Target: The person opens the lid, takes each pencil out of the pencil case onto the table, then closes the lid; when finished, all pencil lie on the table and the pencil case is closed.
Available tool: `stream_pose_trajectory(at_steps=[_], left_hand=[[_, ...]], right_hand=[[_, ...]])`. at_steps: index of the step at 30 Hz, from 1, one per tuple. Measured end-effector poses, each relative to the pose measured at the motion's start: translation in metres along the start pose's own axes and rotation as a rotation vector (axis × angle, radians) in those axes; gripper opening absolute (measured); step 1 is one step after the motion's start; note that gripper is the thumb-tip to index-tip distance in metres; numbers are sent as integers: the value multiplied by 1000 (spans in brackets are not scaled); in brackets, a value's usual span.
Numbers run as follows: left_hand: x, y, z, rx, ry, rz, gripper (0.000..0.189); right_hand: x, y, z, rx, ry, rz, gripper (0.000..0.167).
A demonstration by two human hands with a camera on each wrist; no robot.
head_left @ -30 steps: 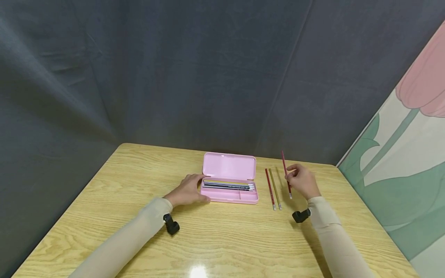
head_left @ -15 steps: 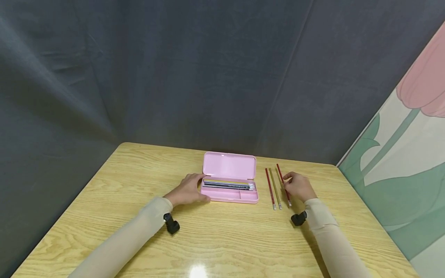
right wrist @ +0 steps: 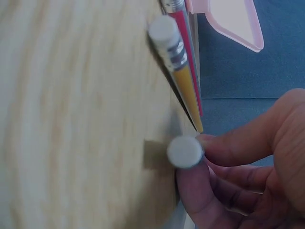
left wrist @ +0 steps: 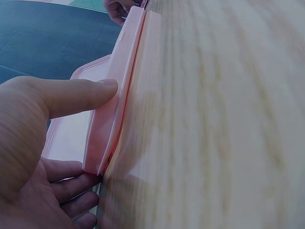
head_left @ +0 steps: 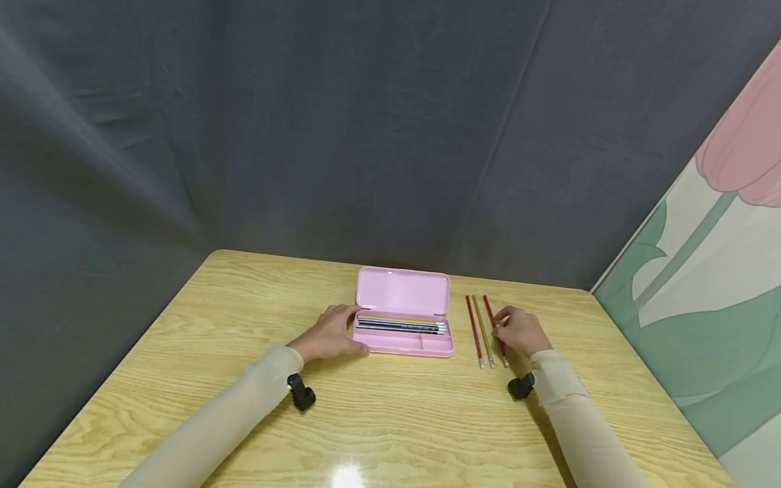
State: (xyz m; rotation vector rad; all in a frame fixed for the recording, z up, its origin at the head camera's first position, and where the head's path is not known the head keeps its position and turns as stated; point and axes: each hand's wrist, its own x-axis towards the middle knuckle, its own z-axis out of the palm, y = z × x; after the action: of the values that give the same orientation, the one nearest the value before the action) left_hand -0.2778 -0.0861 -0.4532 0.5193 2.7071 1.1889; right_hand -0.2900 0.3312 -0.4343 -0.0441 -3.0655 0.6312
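A pink pencil case [head_left: 387, 344] lies on the wooden table with its lid [head_left: 403, 290] raised at the back. My left hand [head_left: 329, 335] holds its left end, the thumb [left wrist: 97, 93] along the front wall and the fingers round the end. Several pencils [head_left: 396, 324], dark ones and a yellow one, lie lengthwise in the case. Right of it, my right hand [head_left: 518, 330] pinches a red pencil [head_left: 490, 313] between thumb and fingers, low over the table, its white eraser [right wrist: 185, 151] towards me. Beside it lie a yellow pencil [head_left: 483, 332] and another red pencil [head_left: 472, 322], roughly parallel.
The case's front part has a small divided compartment [head_left: 436, 344] at the right. Behind the table [head_left: 403, 420] hangs a dark grey curtain [head_left: 378, 135]. A panel with a tulip pattern [head_left: 702, 285] borders the right side.
My right hand has lowered the red pencil and brought it left, to lie nearly in line beside the yellow one. My left hand has stayed on the case.
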Motion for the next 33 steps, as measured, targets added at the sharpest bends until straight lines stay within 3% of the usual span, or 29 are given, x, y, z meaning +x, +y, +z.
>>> stream_pose_trajectory(at_steps=[20,24,33], left_hand=[[-1,0,0,34,6,12,93],[-1,0,0,34,6,6,92],[-1,-1,-2,36,12,3,93]], right_hand=[[-2,-5,0,19,-3,-24,26],[-1,-5,-4,37,68,-55,22],[0,-14,-19,260,347,-142,19]])
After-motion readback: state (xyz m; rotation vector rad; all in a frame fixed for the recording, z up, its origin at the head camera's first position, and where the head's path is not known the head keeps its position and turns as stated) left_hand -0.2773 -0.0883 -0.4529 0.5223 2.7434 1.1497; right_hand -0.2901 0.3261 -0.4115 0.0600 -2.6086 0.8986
